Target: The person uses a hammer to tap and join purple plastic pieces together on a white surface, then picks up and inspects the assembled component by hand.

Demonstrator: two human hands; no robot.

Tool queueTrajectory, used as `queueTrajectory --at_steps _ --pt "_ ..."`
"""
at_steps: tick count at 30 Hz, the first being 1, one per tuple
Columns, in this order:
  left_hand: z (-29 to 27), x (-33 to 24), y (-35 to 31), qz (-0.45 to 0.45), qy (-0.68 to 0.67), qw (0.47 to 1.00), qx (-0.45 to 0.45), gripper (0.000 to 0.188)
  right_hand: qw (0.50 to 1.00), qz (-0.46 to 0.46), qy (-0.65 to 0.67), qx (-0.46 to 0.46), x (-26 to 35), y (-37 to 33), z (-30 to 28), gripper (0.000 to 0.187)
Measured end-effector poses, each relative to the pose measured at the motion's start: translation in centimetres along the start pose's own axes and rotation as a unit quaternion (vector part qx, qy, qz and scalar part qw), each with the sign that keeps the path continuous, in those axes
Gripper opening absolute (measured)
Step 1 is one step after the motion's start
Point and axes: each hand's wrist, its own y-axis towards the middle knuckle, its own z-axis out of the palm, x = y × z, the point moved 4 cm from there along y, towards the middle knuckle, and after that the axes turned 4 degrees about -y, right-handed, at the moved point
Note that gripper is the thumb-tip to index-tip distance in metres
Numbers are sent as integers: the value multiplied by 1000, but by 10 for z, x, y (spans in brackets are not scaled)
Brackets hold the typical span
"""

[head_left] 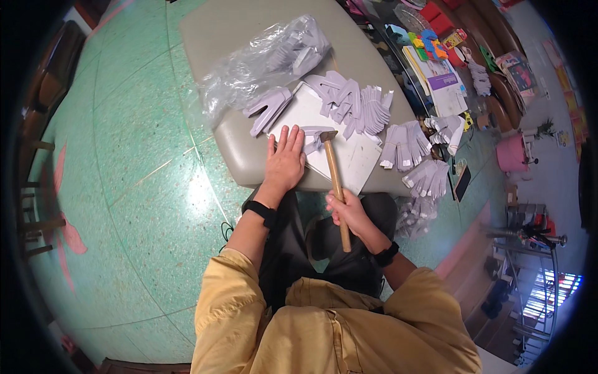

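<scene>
My right hand (351, 214) is wrapped round the wooden handle of a hammer (334, 167). The hammer's dark metal head rests on or just above the end of a lilac-grey folded strip (313, 132) on a white board (356, 163). Flat beside that strip lies my left hand (285, 162), its fingers stretched out over the board's left edge; whether it presses on the strip I cannot tell. Beyond my left fingertips sits a short stack of similar lilac strips (271, 110). A larger fanned pile of strips (352, 103) covers the board's far side.
The board lies on a beige padded bench (240, 153). A clear plastic bag (249, 65) with more strips is at its far left. Bundled strips (406, 146) sit at the bench's right edge. Further right, a table holds papers (447, 93) and colourful toy blocks (428, 45).
</scene>
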Motion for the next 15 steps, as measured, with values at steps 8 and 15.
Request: queueTrajectory --at_steps 8,15 --pt "-1 -2 0 -11 -2 1000 20 56 994 -31 -39 -97 5 -11 -6 42" --pt "1 0 1 -21 -14 999 25 62 983 -52 -156 -86 8 -7 2 45"
